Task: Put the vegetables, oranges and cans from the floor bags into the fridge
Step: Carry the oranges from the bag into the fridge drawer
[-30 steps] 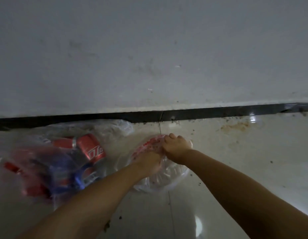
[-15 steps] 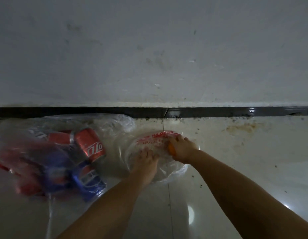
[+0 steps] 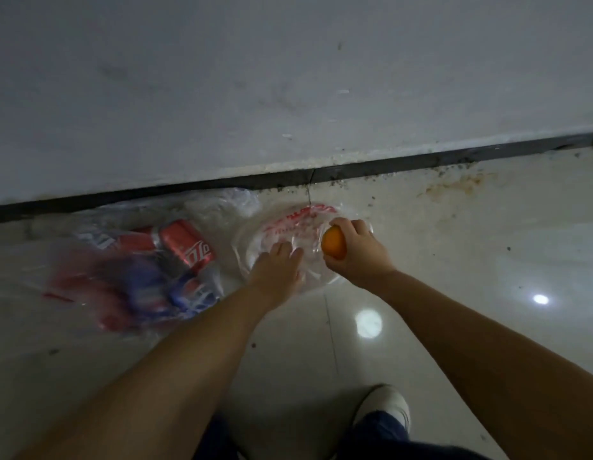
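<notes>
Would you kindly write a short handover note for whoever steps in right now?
Right hand: closed around an orange, held just above the red-printed clear bag.
Left hand: flat on that bag, holding nothing.
Cans: red and blue, lying inside the second clear bag on the floor, to the left.
Done: one orange taken out.
Left: carry it to the fridge, which is not in view, then move the cans. No vegetables are visible here.

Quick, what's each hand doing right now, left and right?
Left hand: open, fingers spread flat on the clear bag, holding nothing.
Right hand: closed around an orange, above the bag.
</notes>
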Motion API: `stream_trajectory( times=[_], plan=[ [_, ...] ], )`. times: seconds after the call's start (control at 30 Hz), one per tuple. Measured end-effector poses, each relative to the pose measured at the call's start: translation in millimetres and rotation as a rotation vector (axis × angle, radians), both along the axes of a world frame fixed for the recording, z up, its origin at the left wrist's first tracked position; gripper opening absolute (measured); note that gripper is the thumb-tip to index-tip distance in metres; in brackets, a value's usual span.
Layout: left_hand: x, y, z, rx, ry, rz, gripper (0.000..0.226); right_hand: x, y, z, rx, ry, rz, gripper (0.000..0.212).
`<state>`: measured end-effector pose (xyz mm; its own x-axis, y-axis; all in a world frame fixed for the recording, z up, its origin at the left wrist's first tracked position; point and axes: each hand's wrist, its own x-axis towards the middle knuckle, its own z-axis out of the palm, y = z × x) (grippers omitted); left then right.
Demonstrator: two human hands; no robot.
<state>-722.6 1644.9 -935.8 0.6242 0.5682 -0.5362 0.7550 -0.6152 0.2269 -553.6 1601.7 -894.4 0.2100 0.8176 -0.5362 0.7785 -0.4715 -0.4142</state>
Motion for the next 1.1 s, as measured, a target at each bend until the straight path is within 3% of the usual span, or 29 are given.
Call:
stream_trajectory(
  times=[0.17,0.43,0.63,0.83,1.1],
  plan=[
    [-26,12,113,0.008,-0.025,0.086,0.046,-10,-14,93,-0.072,0.009,-0.054,0.065],
    [-44,11,315,-0.012,-0.007,0.115,0.037,-26,-20,286,-0.156,-0.01,0.104,0.067],
    [-33,20,473,0.089,-0.114,0.108,0.039,-30,-20,435,-0.108,-0.052,0.053,0.066],
    [-46,12,553,0.125,-0.147,0.016,0.037,-49,-45,518,-0.043,-0.104,-0.112,0.068],
    [-34,-33,641,0.169,-0.212,-0.385,0.047,-96,-162,599,0.02,-0.151,-0.431,0.067]
  ],
)
